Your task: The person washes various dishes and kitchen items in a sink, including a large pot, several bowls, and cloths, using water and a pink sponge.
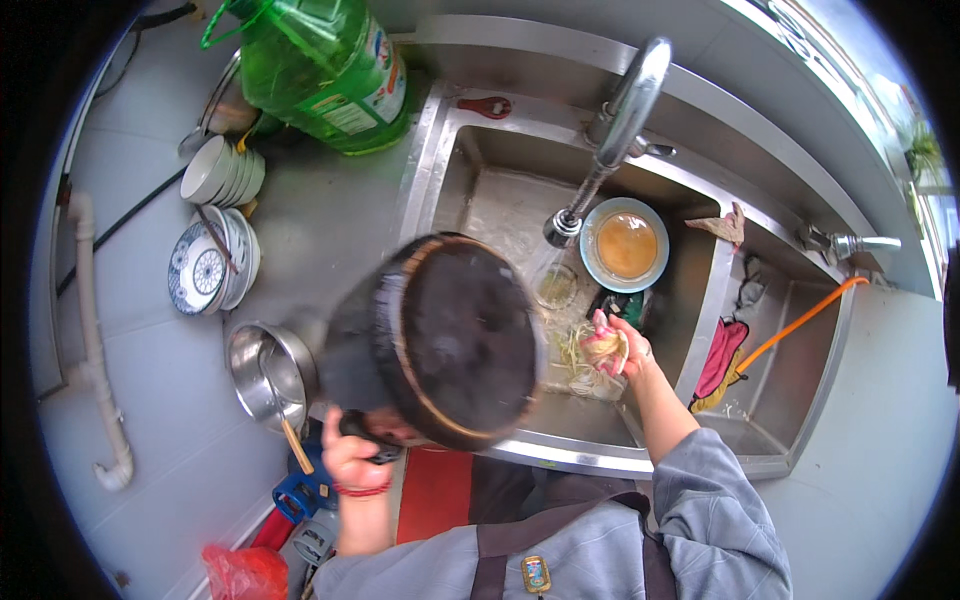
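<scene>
My left hand (358, 450) grips the black side handle of a dark cooking pot (469, 341). The pot is tilted on its side over the sink's left edge, its blackened underside facing up toward me; its inside is hidden. In my right hand (636, 349) is a crumpled pink-and-cream cloth (604, 351), held above the sink basin (502, 199). Water runs from the faucet (634, 97) just past the pot's rim. Behind the right hand, a light-blue-rimmed bowl (587, 238) holds brownish liquid. Pale vegetable scraps (577, 360) lie on the basin floor.
Left of the sink stand a large green plastic bottle (322, 82), stacked white bowls (206, 169), patterned bowls (199, 270) and a steel pot (244, 367) with a wooden-handled utensil. A smaller basin (780, 360) at right holds a pink-and-yellow cloth (721, 360) and an orange stick (802, 322).
</scene>
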Demonstrator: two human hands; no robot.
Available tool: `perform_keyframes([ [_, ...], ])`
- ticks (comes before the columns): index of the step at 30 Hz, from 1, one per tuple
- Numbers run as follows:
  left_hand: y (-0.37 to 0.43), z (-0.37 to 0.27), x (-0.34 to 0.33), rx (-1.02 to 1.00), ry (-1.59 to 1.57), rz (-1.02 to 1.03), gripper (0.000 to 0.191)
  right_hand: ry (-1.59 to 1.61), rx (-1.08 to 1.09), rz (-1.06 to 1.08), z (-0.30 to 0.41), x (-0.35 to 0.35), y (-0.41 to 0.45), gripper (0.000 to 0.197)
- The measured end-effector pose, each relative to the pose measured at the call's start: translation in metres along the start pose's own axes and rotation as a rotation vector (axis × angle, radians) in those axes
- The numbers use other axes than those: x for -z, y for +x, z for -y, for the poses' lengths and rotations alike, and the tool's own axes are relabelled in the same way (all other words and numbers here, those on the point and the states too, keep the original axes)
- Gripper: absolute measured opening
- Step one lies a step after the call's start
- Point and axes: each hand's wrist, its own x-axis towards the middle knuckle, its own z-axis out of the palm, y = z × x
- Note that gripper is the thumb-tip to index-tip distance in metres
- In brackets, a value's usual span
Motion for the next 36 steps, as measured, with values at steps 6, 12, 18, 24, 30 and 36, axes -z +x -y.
perform_keyframes([
  [6,0.073,-0.092,-0.038,-0.252,0.55,0.194,0.053,-0.129,0.219,-0.051,0.014,0.022,0.013,0.011],
  [12,0.184,-0.108,-0.054,-0.452,1.343,0.241,0.032,-0.388,0.448,-0.525,0.023,-0.027,0.018,0.018],
  [18,0.231,-0.094,-0.024,-0.76,1.985,0.251,0.037,-0.583,0.268,-0.227,0.03,-0.093,-0.013,0.013],
  [24,0.24,-0.073,0.005,-0.833,2.251,0.279,0.036,-0.342,0.269,0.26,-0.037,-0.224,-0.02,0.052],
  [30,0.252,-0.098,0.012,-0.762,2.28,0.429,0.046,-0.366,0.658,0.595,-0.042,-0.386,-0.015,0.059],
  [36,0.293,-0.226,-0.211,-1.679,1.553,0.414,0.056,-0.478,0.887,0.853,-0.011,-0.575,-0.04,0.06],
])
